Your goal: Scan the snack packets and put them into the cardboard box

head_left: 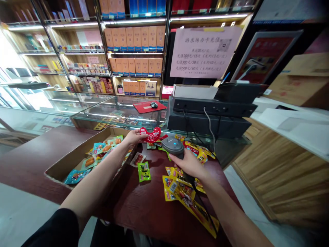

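Pinched in my left hand [134, 138] is a red snack packet [151, 136] with wide, rounded ends, held up above the table. My right hand [189, 164] is wrapped round a grey barcode scanner [172, 144] with a small blue light on top; its head points toward the red packet. The scanner's black cable [203, 202] runs down past my right forearm. Beneath the scanner lie several yellow snack packets [180, 190]. A green packet [144, 172] and a clear packet with reddish contents [138, 159] rest between my arms. Under my left forearm stands an open cardboard box [60, 168] of small packets.
Beyond the dark red table [31, 151] is a glass display counter [95, 109] with a red mouse pad [144, 107] and a mouse [154, 105]. Black cash-register equipment [208, 118] stands at the back right, its cables hanging down. More yellow packets [202, 156] lie below it.
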`<state>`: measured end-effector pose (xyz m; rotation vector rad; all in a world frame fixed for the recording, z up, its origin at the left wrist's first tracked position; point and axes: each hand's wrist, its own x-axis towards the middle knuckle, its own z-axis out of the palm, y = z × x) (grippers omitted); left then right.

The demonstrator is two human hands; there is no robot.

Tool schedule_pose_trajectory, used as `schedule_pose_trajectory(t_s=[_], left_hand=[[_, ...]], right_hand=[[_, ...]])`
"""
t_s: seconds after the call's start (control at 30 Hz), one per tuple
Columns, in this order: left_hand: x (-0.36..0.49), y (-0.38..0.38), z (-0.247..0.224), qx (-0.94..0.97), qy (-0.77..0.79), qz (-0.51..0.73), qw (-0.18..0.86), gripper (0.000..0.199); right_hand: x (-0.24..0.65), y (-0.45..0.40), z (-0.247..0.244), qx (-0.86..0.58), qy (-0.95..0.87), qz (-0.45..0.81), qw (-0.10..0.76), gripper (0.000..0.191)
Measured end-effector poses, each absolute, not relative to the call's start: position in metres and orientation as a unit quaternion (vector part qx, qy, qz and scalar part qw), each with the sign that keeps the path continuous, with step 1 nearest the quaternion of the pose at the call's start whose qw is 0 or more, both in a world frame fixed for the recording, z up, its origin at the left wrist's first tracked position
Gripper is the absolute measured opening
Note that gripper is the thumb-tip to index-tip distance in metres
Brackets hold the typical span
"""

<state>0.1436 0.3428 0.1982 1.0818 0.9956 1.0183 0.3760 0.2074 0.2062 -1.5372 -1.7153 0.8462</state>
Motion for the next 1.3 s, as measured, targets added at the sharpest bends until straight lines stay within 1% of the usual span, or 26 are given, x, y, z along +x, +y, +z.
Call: schedule_pose_trajectory(t_s=[0.17, 0.33, 0.43, 0.7, 0.97, 1.13, 1.3], left_hand=[[0.138, 0.344, 0.199, 0.519, 0.419, 0.472, 0.577, 0.043], [0.131, 0.347, 0.199, 0.605, 0.428, 0.486, 0.464, 0.038], [0.129, 0.348, 0.198, 0.638, 0.434, 0.465, 0.434, 0.036], [0.126, 0.354, 0.191, 0.67, 0.443, 0.421, 0.421, 0.034], [0.126, 0.351, 0.195, 0.663, 0.45, 0.42, 0.425, 0.029], [0.127, 0.349, 0.196, 0.659, 0.445, 0.423, 0.434, 0.034], [0.125, 0.346, 0.204, 0.644, 0.448, 0.434, 0.443, 0.036]], right_hand=[[0.353, 0.216, 0.214, -0.578, -0.642, 0.356, 0.357, 0.027], [0.343, 0.218, 0.214, -0.572, -0.646, 0.356, 0.359, 0.024], [0.344, 0.219, 0.208, -0.568, -0.646, 0.363, 0.359, 0.023], [0.346, 0.223, 0.199, -0.572, -0.658, 0.336, 0.357, 0.025], [0.346, 0.224, 0.198, -0.568, -0.659, 0.342, 0.354, 0.027], [0.346, 0.224, 0.199, -0.571, -0.641, 0.353, 0.373, 0.027], [0.344, 0.219, 0.21, -0.582, -0.627, 0.371, 0.362, 0.026]])
